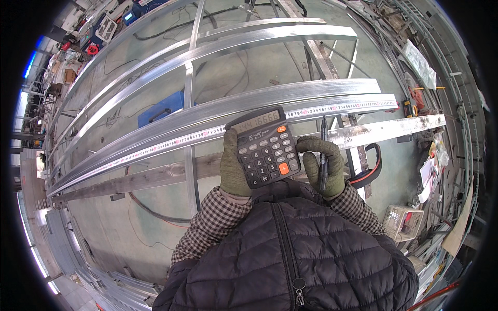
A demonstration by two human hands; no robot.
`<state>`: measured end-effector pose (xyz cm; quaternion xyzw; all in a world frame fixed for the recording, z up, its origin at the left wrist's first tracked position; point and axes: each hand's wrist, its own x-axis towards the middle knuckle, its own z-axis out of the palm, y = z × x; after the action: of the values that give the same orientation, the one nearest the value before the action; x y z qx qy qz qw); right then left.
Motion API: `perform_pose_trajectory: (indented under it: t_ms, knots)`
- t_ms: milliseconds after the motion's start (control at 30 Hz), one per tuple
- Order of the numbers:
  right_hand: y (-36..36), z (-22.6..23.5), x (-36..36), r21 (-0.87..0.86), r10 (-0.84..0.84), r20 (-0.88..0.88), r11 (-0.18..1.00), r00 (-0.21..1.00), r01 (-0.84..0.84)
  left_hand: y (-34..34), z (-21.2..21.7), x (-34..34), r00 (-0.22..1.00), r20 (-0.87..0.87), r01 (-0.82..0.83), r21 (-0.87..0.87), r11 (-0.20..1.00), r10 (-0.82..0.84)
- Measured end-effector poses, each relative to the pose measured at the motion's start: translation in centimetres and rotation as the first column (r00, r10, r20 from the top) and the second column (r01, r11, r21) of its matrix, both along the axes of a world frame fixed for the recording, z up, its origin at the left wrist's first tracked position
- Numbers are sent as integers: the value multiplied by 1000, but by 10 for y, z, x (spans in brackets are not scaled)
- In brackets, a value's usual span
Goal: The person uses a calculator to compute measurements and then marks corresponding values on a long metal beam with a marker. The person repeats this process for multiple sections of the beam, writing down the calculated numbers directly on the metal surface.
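Observation:
A dark grey calculator point(262, 167) with a lit-up row of digits on its display is gripped at its left edge by my green-gloved left hand point(234, 168). To the right of it, my gloved right hand point(336, 168) has its fingers curled around a dark pen point(323, 150) that points away from me. That hand's fingertips are close to the calculator's right edge; whether they touch it I cannot tell. Beyond the calculator, a white measuring tape point(342, 108) with black and red markings runs along a long silvery metal profile point(311, 89). The calculator covers part of the tape.
More long metal profiles point(270, 34) lie across a frame farther off. A worn metal beam point(389, 128) crosses just this side of the tape. A blue case point(162, 109) stands on the floor point(119, 223), among loose cables. At right are a white crate point(403, 223) and a black strap-like loop point(374, 168).

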<state>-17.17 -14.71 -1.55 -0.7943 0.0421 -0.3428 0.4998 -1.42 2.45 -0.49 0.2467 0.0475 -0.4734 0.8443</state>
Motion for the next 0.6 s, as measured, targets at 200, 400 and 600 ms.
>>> perform_pose_trajectory:
  t_ms: [200, 400, 600]
  knots:
    - [3, 1, 2, 7, -25, 11, 1000, 1000, 25, 1, 0, 1, 1000, 7, 6, -4, 1000, -6]
    - [5, 1, 3, 22, -11, 8, 1000, 1000, 11, 4, 1, 2, 999, -36, -5, -23, 1000, 4]
    - [8, 3, 5, 1, -25, 14, 1000, 1000, 25, 7, 0, 4, 999, -38, -7, -25, 1000, 6]
